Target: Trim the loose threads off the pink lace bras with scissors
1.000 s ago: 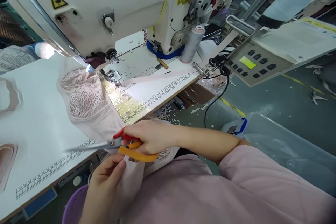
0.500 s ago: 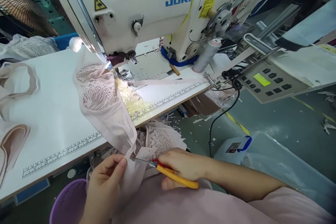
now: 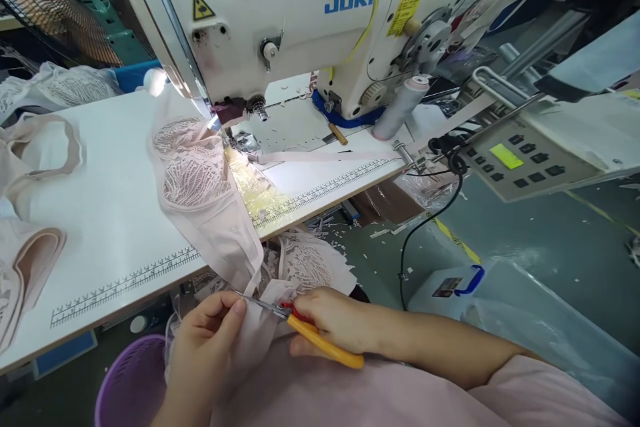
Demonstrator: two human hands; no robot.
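Note:
My right hand (image 3: 333, 320) is closed around a pair of scissors (image 3: 325, 341) with yellow and red handles. Their blades point left and reach the fingertips of my left hand (image 3: 210, 333). Thumb and forefinger of that hand pinch the pale pink fabric of a bra, near a narrow strap end. The bra (image 3: 197, 177), with lace cups, runs from beneath the sewing machine's needle area down over the table edge. More lace bra pieces (image 3: 310, 263) hang below the edge beside my right hand. The exact spot between the blades is too small to make out.
A white sewing machine (image 3: 300, 20) stands on the white table (image 3: 125, 213). Other bra pieces (image 3: 37, 253) lie at the left. A control panel (image 3: 520, 157) juts out at the right. Below are a purple basket (image 3: 133, 380) and a clear plastic bin (image 3: 540, 320).
The scissors and my right hand have moved slightly left, bringing the blades up to my left fingertips. The whole view has shifted a little. My left hand still pinches the fabric.

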